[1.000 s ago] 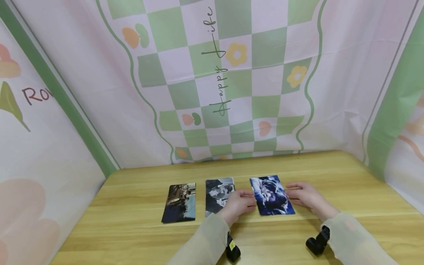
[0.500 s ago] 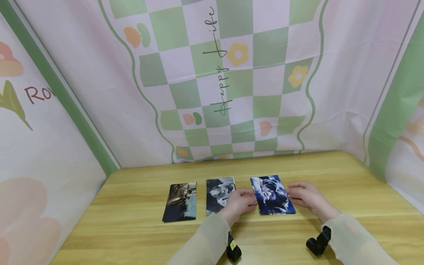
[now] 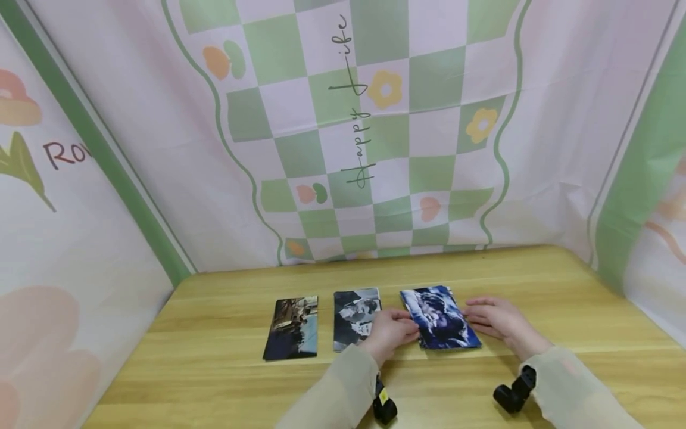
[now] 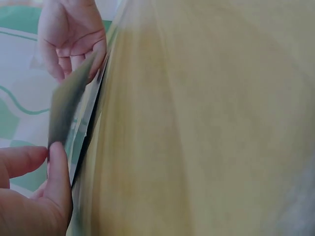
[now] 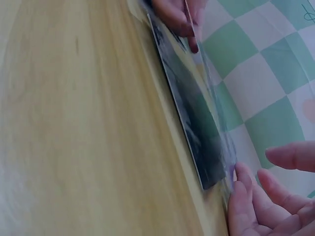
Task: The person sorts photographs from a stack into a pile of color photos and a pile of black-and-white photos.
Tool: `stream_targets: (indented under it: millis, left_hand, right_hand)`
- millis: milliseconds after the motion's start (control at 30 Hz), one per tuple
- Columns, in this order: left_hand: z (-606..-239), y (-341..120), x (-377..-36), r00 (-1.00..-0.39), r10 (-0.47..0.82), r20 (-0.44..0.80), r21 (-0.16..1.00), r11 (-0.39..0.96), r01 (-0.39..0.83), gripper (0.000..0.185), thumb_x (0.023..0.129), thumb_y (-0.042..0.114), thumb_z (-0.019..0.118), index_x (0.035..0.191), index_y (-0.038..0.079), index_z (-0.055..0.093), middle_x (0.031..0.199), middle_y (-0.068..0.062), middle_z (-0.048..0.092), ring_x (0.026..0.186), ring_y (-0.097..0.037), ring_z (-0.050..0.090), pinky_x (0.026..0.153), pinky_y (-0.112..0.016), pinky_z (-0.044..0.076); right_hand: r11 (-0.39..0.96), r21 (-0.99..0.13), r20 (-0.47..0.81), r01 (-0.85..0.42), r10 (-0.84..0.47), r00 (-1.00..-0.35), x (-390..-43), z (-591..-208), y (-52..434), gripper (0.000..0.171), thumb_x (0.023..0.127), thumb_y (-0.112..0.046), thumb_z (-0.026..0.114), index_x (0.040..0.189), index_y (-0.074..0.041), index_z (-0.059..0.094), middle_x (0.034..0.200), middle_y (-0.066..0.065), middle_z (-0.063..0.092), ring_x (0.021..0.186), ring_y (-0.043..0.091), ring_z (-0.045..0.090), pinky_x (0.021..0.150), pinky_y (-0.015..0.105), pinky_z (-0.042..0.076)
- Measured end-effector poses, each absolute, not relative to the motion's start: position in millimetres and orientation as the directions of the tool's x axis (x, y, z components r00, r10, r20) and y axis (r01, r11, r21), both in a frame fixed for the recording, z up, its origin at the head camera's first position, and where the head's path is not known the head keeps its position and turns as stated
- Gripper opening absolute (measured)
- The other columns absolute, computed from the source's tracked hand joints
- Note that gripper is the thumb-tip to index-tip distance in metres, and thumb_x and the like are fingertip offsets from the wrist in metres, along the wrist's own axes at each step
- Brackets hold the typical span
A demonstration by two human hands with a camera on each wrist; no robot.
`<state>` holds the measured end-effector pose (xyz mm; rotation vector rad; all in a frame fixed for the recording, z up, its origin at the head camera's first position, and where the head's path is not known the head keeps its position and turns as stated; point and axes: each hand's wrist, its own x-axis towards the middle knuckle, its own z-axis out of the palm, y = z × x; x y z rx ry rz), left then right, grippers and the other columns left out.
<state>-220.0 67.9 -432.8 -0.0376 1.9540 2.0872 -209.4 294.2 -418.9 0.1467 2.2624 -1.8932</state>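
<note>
A checked pink-and-green backdrop [image 3: 375, 137] with flower prints closes in the scene on three sides, screening off whatever lies behind. Below it a pale wooden tabletop [image 3: 536, 280] carries three photo cards laid face up in a row, long sides running away from the person, so each picture can be read at a glance.

The right-hand card, a blue photo card [image 3: 439, 317], sits slightly askew between the two hands. The left hand [image 3: 390, 331] meets its left long edge with fingertips bent inward, while the right hand [image 3: 495, 319] lies along its right long edge with fingers fairly straight. The wrist views suggest the card's edges are lifted a little off the wood, as if pressed between the hands from both sides; the left wrist view shows a thumb [image 4: 58, 169] against the near edge. Whether the fingers truly clamp the card or only press on it cannot be told for certain.

Just left of it, partly behind the left hand, lies a grey photo card [image 3: 355, 316], flat and untouched. Farther left, a dark photo card [image 3: 292, 326] lies flat and alone.

Black wrist cameras [image 3: 511, 393] ride on pale sleeves near the table's front edge.
</note>
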Motion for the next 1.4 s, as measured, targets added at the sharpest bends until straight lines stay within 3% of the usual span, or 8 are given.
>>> stream_targets:
  millis: [367,700,1033,1200,1400]
  left_hand:
    - [-433,65,-219,-0.962,0.186,-0.201,0.978,-0.022,-0.208,0.039,0.081,-0.013,0.063,0.120,-0.007,0.056,0.092,-0.011,0.060,0.077,-0.018,0.064,0.073,-0.030,0.060]
    - [-431,53,-217,-0.954,0.213,-0.213,0.977,0.030,-0.212,0.041,0.081,-0.013,0.062,0.121,-0.006,0.057,0.092,-0.010,0.060,0.080,-0.017,0.064,0.073,-0.029,0.060]
    - [-423,24,-213,-0.951,0.251,-0.182,0.976,0.161,-0.144,0.049,0.084,-0.011,0.062,0.131,-0.005,0.051,0.088,-0.007,0.059,0.077,-0.012,0.060,0.072,-0.026,0.060]
    - [-422,4,-215,-0.952,0.248,-0.178,0.961,0.250,-0.115,0.052,0.083,-0.009,0.064,0.133,-0.004,0.050,0.089,-0.007,0.061,0.074,-0.011,0.061,0.068,-0.024,0.059]
    - [-419,-19,-218,-0.948,0.269,-0.168,0.963,0.250,-0.100,0.052,0.084,-0.011,0.061,0.134,-0.006,0.048,0.092,-0.010,0.061,0.075,-0.012,0.063,0.067,-0.026,0.060]
  right_hand:
    - [0.098,-0.973,-0.216,0.210,-0.053,-0.975,-207,-420,288,0.050,0.093,-0.006,0.054,0.130,0.020,0.033,0.087,-0.007,0.066,0.079,0.003,0.063,0.073,0.021,0.058]
    - [0.292,-0.941,-0.178,0.170,0.001,-0.984,-201,-415,277,0.055,0.089,-0.007,0.062,0.135,0.013,0.038,0.092,0.000,0.066,0.072,0.007,0.060,0.064,0.020,0.056]
    - [0.361,-0.924,-0.133,0.124,-0.001,-0.991,-198,-413,247,0.050,0.091,-0.002,0.059,0.135,0.013,0.040,0.106,0.019,0.063,0.076,0.008,0.060,0.064,0.022,0.057]
    - [0.382,-0.920,-0.101,0.088,-0.014,-0.995,-199,-412,226,0.050,0.089,0.000,0.059,0.134,0.012,0.042,0.098,0.015,0.064,0.075,0.011,0.060,0.062,0.024,0.057]
    - [0.372,-0.926,-0.085,0.066,-0.035,-0.996,-200,-412,206,0.048,0.089,0.002,0.058,0.133,0.012,0.043,0.093,0.013,0.064,0.073,0.014,0.061,0.062,0.027,0.058]
